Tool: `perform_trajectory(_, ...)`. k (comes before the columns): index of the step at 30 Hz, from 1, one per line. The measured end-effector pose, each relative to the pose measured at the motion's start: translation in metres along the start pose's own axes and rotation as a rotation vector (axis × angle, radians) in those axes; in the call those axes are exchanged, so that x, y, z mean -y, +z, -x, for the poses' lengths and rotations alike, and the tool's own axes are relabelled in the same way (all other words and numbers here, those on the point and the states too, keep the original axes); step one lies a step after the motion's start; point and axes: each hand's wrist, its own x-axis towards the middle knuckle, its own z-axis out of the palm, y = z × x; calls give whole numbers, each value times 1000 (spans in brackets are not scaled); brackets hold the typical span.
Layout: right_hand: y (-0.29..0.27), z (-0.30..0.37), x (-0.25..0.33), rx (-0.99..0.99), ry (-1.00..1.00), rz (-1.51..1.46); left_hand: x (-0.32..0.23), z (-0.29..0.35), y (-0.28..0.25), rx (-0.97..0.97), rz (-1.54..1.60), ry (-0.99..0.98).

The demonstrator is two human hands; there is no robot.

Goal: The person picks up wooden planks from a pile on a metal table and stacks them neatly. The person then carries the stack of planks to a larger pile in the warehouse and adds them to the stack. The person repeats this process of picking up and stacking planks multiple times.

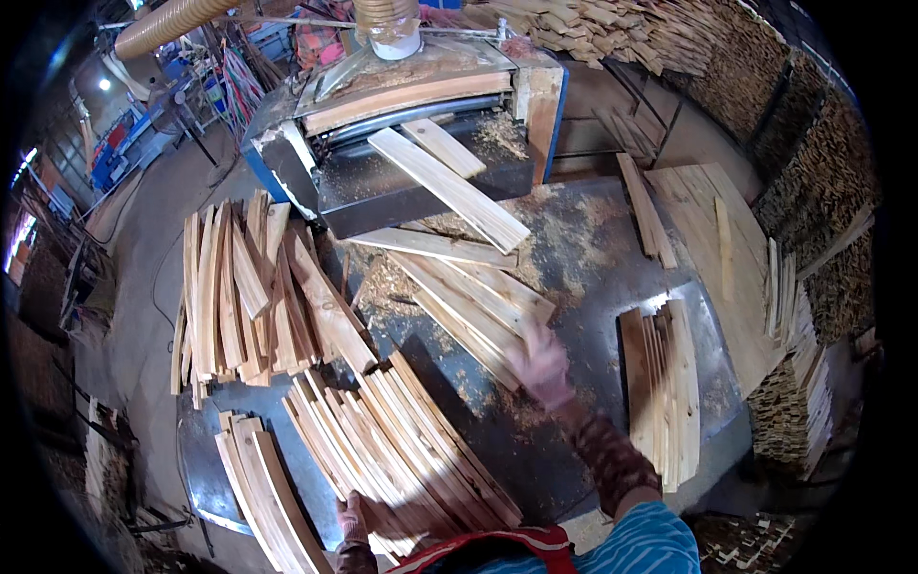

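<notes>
I can't tell whether the blurred right hand or the near left hand grips anything, but loose tan sawdust could make the pale, flat wooden boards skid.

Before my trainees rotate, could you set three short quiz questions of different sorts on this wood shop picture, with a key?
1. Multiple choice: the left hand is beside a row of boards. Compared with it, the right hand is: A) nearer the machine; B) farther from the machine.
2. True or false: a tan hose meets the top of the machine.
3. Fill in: wood ____ lie scattered on the table.

Key: 1. A. 2. True. 3. Shavings.
</notes>
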Motion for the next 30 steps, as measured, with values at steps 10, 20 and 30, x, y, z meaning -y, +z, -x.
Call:
perform_trajectory(10, 18, -186, 57, 326, 203, -83, 1, -27, -9, -358, -374, 284)
perform_trajectory(20, 76, 97, 122, 690, 295, -865, -223, 61, 188, 816, 312, 4)
perform_trajectory(30, -19, -162, 94, 51, -27, 11, -192, 23, 197, 855, 581, -258)
